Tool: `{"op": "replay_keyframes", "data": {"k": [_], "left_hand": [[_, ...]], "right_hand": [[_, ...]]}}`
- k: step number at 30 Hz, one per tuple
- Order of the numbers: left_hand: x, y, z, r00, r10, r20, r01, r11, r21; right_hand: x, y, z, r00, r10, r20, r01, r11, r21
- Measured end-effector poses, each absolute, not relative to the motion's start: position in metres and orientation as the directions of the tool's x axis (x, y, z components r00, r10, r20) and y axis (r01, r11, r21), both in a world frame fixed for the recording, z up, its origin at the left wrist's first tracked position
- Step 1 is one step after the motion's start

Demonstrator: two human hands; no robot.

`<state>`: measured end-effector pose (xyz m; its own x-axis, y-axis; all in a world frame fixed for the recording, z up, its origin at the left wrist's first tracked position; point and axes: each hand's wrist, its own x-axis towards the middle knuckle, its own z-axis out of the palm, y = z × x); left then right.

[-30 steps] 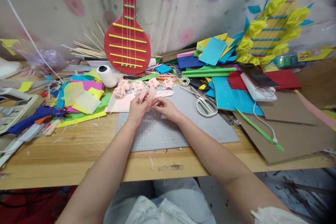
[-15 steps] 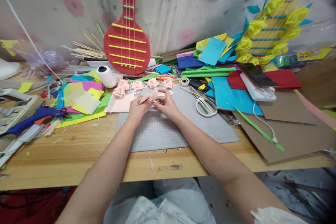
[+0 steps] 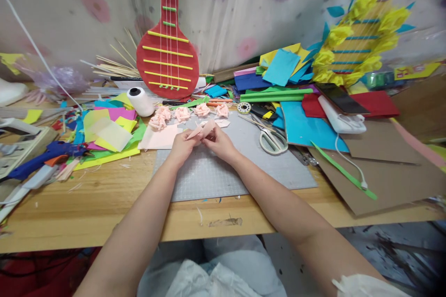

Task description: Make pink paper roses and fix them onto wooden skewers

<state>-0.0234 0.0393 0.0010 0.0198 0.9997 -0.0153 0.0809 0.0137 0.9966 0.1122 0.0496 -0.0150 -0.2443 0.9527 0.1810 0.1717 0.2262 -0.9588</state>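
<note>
My left hand (image 3: 181,147) and my right hand (image 3: 219,141) meet over the grey cutting mat (image 3: 223,171), both pinching a folded strip of pale pink foam (image 3: 204,128) held just above it. Behind my hands lies a pink foam sheet (image 3: 160,138). Several finished pink foam roses (image 3: 182,113) sit in a row along the mat's far edge. A pair of white-handled scissors (image 3: 270,138) rests on the mat to the right of my right hand.
A white thread spool (image 3: 140,101), a blue glue gun (image 3: 42,158) and coloured foam sheets (image 3: 108,132) crowd the left. A red foam guitar (image 3: 168,55) leans on the curtain. Blue and red sheets, a phone (image 3: 340,98), a white charger (image 3: 341,120) and brown cardboard (image 3: 383,181) lie right.
The pink strip has been folded narrower and tilted flatter between my fingers. My right hand has shifted slightly left and closer to my left hand.
</note>
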Motion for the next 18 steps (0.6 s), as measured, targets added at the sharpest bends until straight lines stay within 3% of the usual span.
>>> {"op": "replay_keyframes", "data": {"k": [4, 9, 13, 18], "left_hand": [[-0.021, 0.039, 0.003, -0.006, 1.0, 0.009, 0.076, -0.008, 0.997], [-0.018, 0.034, 0.014, -0.014, 0.985, -0.173, -0.211, 0.166, 0.963], [-0.018, 0.029, 0.023, 0.23, 0.895, -0.381, -0.265, 0.435, 0.861], [-0.016, 0.028, 0.024, 0.231, 0.876, -0.423, -0.285, 0.477, 0.832]], "right_hand": [[0.112, 0.048, -0.013, -0.256, 0.945, 0.205, 0.147, 0.248, -0.958], [0.116, 0.047, -0.001, -0.151, 0.939, 0.309, 0.058, 0.321, -0.945], [0.12, 0.05, 0.004, -0.054, 0.983, 0.177, -0.095, 0.171, -0.981], [0.123, 0.052, 0.005, -0.056, 0.998, -0.007, -0.176, -0.017, -0.984]]}}
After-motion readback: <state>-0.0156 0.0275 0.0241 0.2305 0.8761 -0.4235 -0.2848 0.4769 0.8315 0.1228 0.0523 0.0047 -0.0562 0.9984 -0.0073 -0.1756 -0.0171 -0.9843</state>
